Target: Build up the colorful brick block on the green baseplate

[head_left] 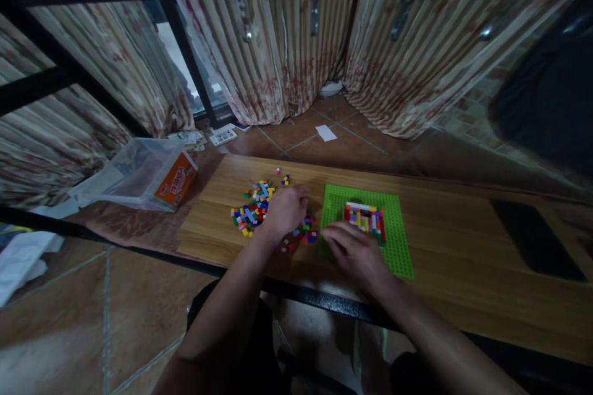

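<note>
My left hand (286,213) is closed above the right side of a loose pile of small coloured toy bricks (250,216). Its fingertips are partly hidden, so whatever they may pinch does not show. My right hand (354,250) is bent over the left part of a green studded baseplate (398,253), thumb and fingers drawn together; I cannot make out anything between them. On the plate, just beyond that hand, a rectangular build of coloured bricks (365,217) has a red, white and green border around rows of mixed colours. More loose bricks (306,231) lie between my hands.
The wooden tabletop (445,234) carries a dark flat panel (537,237) at the right. A clear plastic bin (139,166) with an orange label stands on the floor at left. Behind the table hang striped curtains (287,62), with a white paper (326,133) on the tiles.
</note>
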Tool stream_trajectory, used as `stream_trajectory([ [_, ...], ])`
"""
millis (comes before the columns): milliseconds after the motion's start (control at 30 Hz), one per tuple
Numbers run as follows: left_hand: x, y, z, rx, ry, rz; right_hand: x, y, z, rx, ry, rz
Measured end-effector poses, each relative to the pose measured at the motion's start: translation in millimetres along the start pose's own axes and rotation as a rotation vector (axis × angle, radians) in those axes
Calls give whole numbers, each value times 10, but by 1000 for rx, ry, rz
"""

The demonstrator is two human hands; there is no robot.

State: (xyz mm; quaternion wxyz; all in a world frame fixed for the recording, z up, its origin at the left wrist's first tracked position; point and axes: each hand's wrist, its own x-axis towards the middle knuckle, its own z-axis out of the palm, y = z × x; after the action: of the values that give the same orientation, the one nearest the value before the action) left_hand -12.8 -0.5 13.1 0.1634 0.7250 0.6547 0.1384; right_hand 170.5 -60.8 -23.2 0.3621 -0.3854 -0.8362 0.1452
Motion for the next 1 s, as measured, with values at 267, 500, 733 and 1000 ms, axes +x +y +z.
stream_trajectory([
  [267, -29, -278, -169, -58, -330, 240, -110, 40, 333, -234, -230, 3],
  [500, -110, -211, -222, 72, -479, 236, -47, 90, 379, -176, -167, 82],
  [733, -196, -83, -155, 266, -513, 293, -44, 28, 372, -36, -89, 62],
  [1000, -116, -177, -166, -92, -443, 358, 35, -72, 267, 191, 24, 325],
])
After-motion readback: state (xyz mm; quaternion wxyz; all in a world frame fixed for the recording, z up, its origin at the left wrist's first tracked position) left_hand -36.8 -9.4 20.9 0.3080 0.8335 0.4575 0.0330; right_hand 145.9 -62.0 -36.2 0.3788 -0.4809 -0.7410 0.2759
